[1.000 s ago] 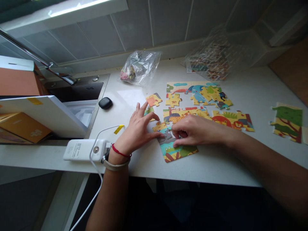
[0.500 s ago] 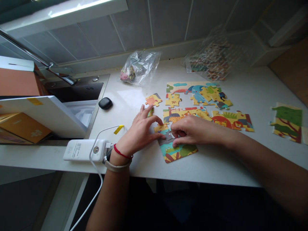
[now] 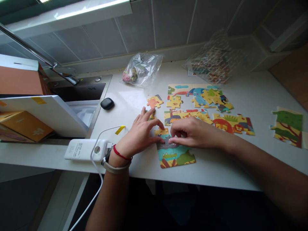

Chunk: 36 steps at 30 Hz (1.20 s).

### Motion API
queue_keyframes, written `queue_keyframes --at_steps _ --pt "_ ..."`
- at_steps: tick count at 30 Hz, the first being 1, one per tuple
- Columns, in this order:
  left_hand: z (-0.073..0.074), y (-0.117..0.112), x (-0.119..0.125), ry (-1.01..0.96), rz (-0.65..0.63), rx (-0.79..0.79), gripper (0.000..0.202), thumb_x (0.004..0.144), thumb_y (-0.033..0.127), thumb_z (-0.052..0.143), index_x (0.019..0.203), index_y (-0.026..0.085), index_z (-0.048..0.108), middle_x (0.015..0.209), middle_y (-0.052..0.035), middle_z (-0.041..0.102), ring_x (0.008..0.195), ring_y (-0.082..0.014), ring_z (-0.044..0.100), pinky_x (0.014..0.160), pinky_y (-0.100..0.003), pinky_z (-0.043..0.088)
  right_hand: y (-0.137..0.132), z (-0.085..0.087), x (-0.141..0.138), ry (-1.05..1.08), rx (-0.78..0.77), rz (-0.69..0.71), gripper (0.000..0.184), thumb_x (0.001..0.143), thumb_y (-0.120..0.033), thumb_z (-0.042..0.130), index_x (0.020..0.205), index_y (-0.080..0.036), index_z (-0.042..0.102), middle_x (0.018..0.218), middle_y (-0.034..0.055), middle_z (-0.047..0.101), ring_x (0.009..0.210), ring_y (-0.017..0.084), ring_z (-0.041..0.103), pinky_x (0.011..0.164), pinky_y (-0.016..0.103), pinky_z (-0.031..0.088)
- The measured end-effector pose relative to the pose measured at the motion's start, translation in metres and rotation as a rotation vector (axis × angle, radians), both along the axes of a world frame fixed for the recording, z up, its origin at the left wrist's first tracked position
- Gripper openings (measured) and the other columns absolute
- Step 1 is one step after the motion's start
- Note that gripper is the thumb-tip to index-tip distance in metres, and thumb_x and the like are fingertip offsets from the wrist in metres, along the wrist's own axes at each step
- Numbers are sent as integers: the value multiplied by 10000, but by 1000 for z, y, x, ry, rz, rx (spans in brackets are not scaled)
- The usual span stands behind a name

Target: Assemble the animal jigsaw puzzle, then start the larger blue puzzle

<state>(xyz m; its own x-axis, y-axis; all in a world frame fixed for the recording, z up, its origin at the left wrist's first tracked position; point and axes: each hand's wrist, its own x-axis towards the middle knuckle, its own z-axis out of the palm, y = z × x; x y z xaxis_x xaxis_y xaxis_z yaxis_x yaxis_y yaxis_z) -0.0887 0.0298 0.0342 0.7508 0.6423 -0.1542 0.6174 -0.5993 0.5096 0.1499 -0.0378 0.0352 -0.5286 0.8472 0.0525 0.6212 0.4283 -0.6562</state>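
The white counter (image 3: 144, 165) is the biggest thing, and the crocodile puzzle (image 3: 168, 156) lies flat on it, near the front edge. The sink (image 3: 105, 88) is behind the crocodile puzzle and far to its left. A big clear bag full of puzzle pieces (image 3: 214, 65) sits well behind it, to the right. A smaller clear bag (image 3: 145, 69) is well behind it too, to the left. The elephant part (image 3: 198, 96) is also behind the crocodile puzzle. The tree part (image 3: 288, 125) is far to its right, and the lion part (image 3: 223, 125) is nearer on that side, a bit behind. The white power bank (image 3: 81, 150) is to its left. My left hand (image 3: 141, 130) touches the crocodile puzzle's left side, thumb and pointing finger spread apart. My right hand (image 3: 187, 131) curls over its top, thumb tip by the grey animal; I can't tell if I pinch anything there. The orange animal piece (image 3: 154, 101) is behind the crocodile puzzle, to its left. Smallest is the black case (image 3: 107, 103), farther left.
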Motion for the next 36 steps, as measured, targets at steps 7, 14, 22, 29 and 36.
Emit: queue_keyframes --at_steps 7,14,22,29,36 --pt "1 5 -3 -8 -61 -29 367 809 362 893 1141 296 751 1720 -77 290 1618 -463 86 1271 -732 203 8 -16 12 -140 316 -222 306 915 -306 759 1206 -227 710 1197 122 686 1128 321 624 971 475 527" --pt "-2 8 -8 -95 -29 7 401 829 331 872 1178 247 694 1671 -117 373 1596 -446 220 1254 -682 319 7 -14 8 -90 301 -218 214 953 -288 707 1159 -238 739 1191 113 704 1124 305 650 981 482 549" --pt "-12 20 -14 -216 131 154 306 917 106 721 1200 196 645 1319 -109 660 1238 -286 636 1089 -510 539 17 -13 14 288 262 -707 173 970 -347 646 940 -218 757 985 73 762 893 226 712 751 381 598" --pt "-14 19 -14 -192 182 183 462 902 63 685 1341 174 590 1338 -125 657 1257 -299 622 1106 -506 522 22 -19 20 390 184 -784 193 952 -390 661 953 -221 755 996 72 762 935 236 722 784 392 611" --pt "-11 12 -14 -98 110 90 782 821 451 863 1486 237 512 1630 -162 424 1558 -464 293 1238 -637 343 17 -7 30 -82 169 -321 348 895 -376 775 1228 -282 738 1231 98 702 1202 320 643 1083 556 513"
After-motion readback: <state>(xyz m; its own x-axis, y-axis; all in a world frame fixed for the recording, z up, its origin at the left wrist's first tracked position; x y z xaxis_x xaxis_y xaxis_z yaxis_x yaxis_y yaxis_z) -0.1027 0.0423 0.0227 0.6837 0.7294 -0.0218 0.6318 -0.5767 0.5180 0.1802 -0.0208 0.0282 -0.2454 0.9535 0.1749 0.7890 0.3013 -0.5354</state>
